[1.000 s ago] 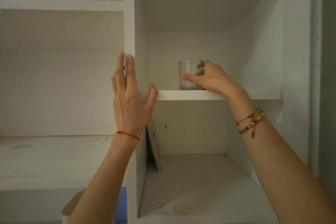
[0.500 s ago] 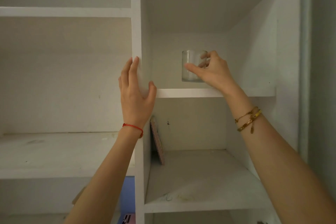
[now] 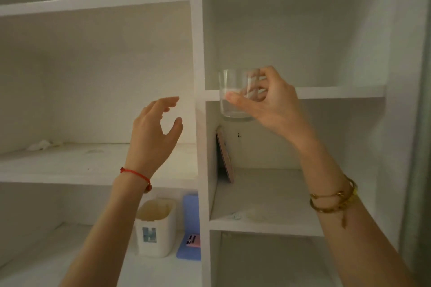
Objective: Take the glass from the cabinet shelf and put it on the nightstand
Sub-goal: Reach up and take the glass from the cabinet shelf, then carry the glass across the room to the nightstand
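Task object: small clear cylindrical drinking glass (image 3: 235,95), right of frame centre, held in the air in front of the edge of the white cabinet shelf (image 3: 338,92), its base lower than that edge.
Right hand (image 3: 268,100): closed on the glass from its right side, thumb across the near wall, fingers showing through the far wall; a fingertip grasp, palm clear of the glass.
Left hand (image 3: 154,133): empty, fingers spread and loosely curled, left of the white vertical cabinet divider (image 3: 198,123) and not touching it.
Destination: nightstand not in view.
Risk, slip: smooth glass held by fingertips alone would likely slide if the grip loosens during the carry.
Risk, knock: the glass hangs just beside the divider and the shelf edge; a sideways swing could strike either.
Risk, below: a thin pink flat object (image 3: 225,154) leans in the lower compartment, under the glass, and a dropped glass could land on it.
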Demonstrator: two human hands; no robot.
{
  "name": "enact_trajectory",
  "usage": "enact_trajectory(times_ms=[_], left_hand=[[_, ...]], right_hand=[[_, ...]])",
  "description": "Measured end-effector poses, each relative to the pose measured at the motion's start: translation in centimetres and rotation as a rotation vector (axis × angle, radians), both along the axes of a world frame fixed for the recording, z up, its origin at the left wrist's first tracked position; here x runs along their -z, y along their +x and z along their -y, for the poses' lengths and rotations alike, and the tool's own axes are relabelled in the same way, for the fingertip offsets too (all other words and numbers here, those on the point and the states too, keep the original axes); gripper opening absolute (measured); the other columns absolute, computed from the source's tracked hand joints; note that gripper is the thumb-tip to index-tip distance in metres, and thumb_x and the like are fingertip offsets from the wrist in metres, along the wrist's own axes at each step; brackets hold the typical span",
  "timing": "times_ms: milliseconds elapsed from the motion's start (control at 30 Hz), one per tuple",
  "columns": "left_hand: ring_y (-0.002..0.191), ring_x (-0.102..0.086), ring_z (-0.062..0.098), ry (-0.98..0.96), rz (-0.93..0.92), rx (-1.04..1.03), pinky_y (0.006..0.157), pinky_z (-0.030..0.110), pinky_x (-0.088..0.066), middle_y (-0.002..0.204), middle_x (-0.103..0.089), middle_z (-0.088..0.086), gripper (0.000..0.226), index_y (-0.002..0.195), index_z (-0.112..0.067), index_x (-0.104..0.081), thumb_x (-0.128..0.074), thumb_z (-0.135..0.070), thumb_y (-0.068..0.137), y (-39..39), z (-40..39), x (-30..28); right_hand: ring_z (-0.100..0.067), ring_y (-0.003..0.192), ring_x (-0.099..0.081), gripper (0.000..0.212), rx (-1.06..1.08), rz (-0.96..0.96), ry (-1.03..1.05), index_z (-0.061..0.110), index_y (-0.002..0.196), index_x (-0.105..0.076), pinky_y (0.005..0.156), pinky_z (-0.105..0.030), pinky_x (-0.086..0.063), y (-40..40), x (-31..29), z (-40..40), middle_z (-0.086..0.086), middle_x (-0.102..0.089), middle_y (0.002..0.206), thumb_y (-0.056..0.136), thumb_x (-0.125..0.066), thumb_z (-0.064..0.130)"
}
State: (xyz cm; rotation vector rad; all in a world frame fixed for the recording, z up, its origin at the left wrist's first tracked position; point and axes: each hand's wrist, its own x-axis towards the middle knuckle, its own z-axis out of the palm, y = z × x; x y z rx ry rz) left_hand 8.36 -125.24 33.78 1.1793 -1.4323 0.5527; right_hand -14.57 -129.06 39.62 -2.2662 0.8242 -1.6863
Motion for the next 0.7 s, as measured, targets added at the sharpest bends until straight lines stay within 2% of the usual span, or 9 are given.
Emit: enact_trajectory(times_ms=[100, 200, 400, 533, 600, 667, 700], left_hand=[[0.107, -0.061, 0.016, 0.060, 0.014, -0.055, 0.097, 0.038, -0.051, 0.119, -0.064, -0.002, 0.036, 0.126, -0.016, -0.061, -0.064, -0.018, 0.090, 1.2, -2.3, 2.3], [0.106, -0.061, 0.015, 0.111, -0.002, -0.112, 0.095, 0.031, -0.049, 0.119, -0.065, -0.003, 0.035, 0.125, -0.017, -0.062, -0.063, -0.018, 0.090, 1.9, -4.3, 4.5], [0.107, -0.061, 0.015, 0.208, -0.042, -0.247, 0.095, 0.028, -0.048, 0.119, -0.066, -0.002, 0.034, 0.124, -0.017, -0.063, -0.063, -0.019, 0.090, 2.6, -8.5, 9.2], [0.103, -0.059, 0.010, 0.268, -0.079, -0.348, 0.089, 0.005, -0.036, 0.117, -0.066, -0.003, 0.033, 0.123, -0.016, -0.064, -0.063, -0.017, 0.090, 3.1, -11.7, 12.5], [0.103, -0.060, 0.012, 0.291, -0.102, -0.399, 0.090, 0.011, -0.040, 0.115, -0.067, -0.002, 0.032, 0.122, -0.016, -0.064, -0.063, -0.016, 0.090, 3.3, -13.4, 14.2], [0.104, -0.062, 0.015, 0.318, -0.136, -0.437, 0.092, 0.022, -0.043, 0.116, -0.067, 0.000, 0.033, 0.122, -0.016, -0.063, -0.064, -0.015, 0.089, 3.5, -15.2, 16.1], [0.104, -0.061, 0.016, 0.336, -0.152, -0.456, 0.093, 0.022, -0.044, 0.116, -0.067, 0.000, 0.034, 0.123, -0.015, -0.063, -0.064, -0.015, 0.089, 3.5, -16.2, 17.0]], right_hand=[[-0.009, 0.091, -0.066, 0.069, -0.072, -0.008, 0.059, 0.021, 0.117, -0.050, 0.084, -0.038, -0.057, 1.3, 3.0, -0.4, 0.006, -0.067, 0.099, 0.067, -0.076, 0.061], [-0.008, 0.082, -0.066, 0.072, -0.114, -0.031, 0.090, 0.021, 0.119, -0.050, 0.080, -0.034, -0.057, 2.6, 6.2, -0.6, 0.008, -0.068, 0.098, 0.066, -0.076, 0.062], [-0.009, 0.084, -0.065, 0.076, -0.234, -0.070, 0.196, 0.022, 0.128, -0.048, 0.076, -0.026, -0.054, 5.3, 12.2, -1.1, 0.008, -0.067, 0.106, 0.068, -0.079, 0.057], [-0.008, 0.090, -0.065, 0.074, -0.334, -0.097, 0.259, 0.024, 0.129, -0.048, 0.076, -0.025, -0.053, 7.0, 16.0, -1.9, 0.009, -0.066, 0.108, 0.070, -0.080, 0.054], [-0.005, 0.093, -0.064, 0.072, -0.376, -0.117, 0.292, 0.025, 0.129, -0.047, 0.078, -0.024, -0.053, 7.8, 17.7, -2.5, 0.010, -0.066, 0.108, 0.070, -0.080, 0.053], [-0.001, 0.093, -0.064, 0.070, -0.417, -0.120, 0.315, 0.027, 0.126, -0.048, 0.076, -0.018, -0.052, 8.6, 19.2, -3.2, 0.013, -0.066, 0.107, 0.070, -0.080, 0.053], [0.001, 0.093, -0.063, 0.069, -0.441, -0.117, 0.331, 0.027, 0.125, -0.048, 0.075, -0.015, -0.051, 9.0, 20.0, -3.6, 0.015, -0.066, 0.105, 0.070, -0.080, 0.052]])
